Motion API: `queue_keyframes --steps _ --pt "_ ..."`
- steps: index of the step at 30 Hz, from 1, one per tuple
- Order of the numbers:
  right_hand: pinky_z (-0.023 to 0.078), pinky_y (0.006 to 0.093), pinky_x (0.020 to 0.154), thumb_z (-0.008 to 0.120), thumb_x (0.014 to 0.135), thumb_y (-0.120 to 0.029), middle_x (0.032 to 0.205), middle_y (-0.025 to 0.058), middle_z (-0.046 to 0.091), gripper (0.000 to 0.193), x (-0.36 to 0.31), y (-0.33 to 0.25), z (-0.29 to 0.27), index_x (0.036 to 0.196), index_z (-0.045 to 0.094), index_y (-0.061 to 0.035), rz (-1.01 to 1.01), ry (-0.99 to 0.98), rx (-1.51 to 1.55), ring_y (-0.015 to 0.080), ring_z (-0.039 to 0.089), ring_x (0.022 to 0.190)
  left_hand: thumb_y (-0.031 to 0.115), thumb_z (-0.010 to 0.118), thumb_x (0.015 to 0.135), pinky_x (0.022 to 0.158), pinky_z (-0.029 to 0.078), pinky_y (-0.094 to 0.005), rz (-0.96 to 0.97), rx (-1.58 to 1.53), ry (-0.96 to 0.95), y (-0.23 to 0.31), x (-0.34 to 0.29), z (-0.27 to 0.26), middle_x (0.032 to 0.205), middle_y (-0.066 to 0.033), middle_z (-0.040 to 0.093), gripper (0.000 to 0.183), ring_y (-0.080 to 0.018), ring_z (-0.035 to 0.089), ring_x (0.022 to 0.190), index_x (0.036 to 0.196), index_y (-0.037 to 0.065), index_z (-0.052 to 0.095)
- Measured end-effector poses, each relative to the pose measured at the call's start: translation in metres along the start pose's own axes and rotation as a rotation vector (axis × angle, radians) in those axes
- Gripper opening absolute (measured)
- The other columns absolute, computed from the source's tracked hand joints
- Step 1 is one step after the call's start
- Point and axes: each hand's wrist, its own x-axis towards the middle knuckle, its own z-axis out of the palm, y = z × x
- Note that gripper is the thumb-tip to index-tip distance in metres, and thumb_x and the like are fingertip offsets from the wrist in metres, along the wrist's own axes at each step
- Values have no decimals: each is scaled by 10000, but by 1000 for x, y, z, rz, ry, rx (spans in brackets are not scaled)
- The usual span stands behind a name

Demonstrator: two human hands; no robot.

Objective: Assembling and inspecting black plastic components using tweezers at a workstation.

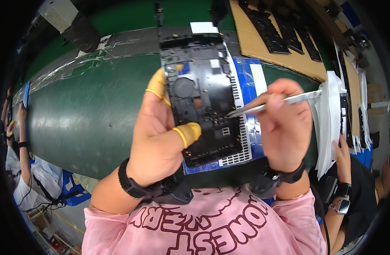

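My left hand (154, 144), with yellow finger cots on its fingers, grips a black moulded plastic housing (218, 91) by its left side, the thumb lying over its face. The housing has a round recess, ribs and small brass-coloured spots, and is held up above the table. My right hand (286, 127) pinches a pair of silver tweezers (303, 97). The tweezers' tip reaches the right side of the housing near its middle; whether it grips anything is too small to tell. Behind the housing lies a white label sheet (245, 146) on a blue sheet (255, 127), partly hidden.
The green table (84, 110) spreads to the left, with grey tape (135, 44) along its far part. Cardboard (246, 40) at the far right bears several black housings (269, 36). White wrapping sheets (329, 123) stand at the right. Co-workers' arms (343, 159) show at both sides.
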Motion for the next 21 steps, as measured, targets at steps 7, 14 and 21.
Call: queue_keyframes --steps 7,14,21 --pt "321 128 433 570 725 -5 681 73 587 140 15 10 -24 853 517 14 50 111 -306 27 467 510 -68 513 649 827 422 -338 87 -80 -31 13 8 -8 1091 -122 454 617 -220 490 979 1210 54 286" --pt "324 127 419 572 717 5 665 81 589 130 19 31 -44 838 523 15 127 104 -305 36 497 510 291 443 835 739 467 -368 -39 -282 134 12 11 -21 1003 -109 546 403 -231 562 846 1156 49 419" --pt "336 131 429 559 721 15 661 74 583 122 19 34 -45 837 522 17 115 124 -304 54 532 543 398 391 852 752 467 -339 -102 -342 90 7 13 -9 1026 -114 528 438 -220 549 887 1106 44 438"
